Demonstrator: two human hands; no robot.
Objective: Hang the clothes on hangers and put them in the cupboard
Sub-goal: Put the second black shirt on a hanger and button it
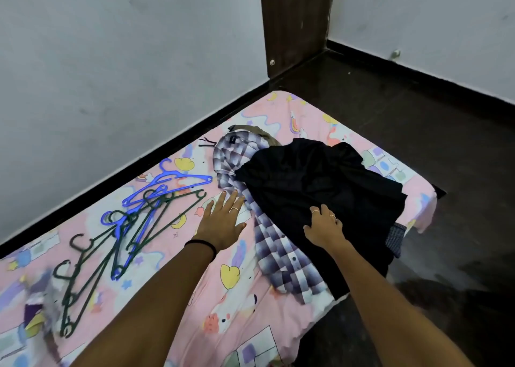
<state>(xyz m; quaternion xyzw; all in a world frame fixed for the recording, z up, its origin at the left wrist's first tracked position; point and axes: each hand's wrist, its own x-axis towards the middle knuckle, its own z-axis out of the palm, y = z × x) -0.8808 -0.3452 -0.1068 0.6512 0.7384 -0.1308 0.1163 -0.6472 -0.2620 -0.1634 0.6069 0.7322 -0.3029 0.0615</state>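
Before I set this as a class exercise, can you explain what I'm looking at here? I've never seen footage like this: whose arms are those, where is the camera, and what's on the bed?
There is no machine here. A person wears one wide-angle camera on the head, looking forward and down, so the two arms reaching in from the bottom are their own.

They reach over a mattress with a pink cartoon sheet, lying on a dark floor by a white wall. On it, to the left, lies a tangle of blue and dark green hangers. To the right is a pile of clothes: a black garment lying over a checked shirt.

The left hand lies flat with fingers spread, beside the checked shirt. The right hand rests on the black garment, fingers curling into the cloth. Nothing is lifted yet.
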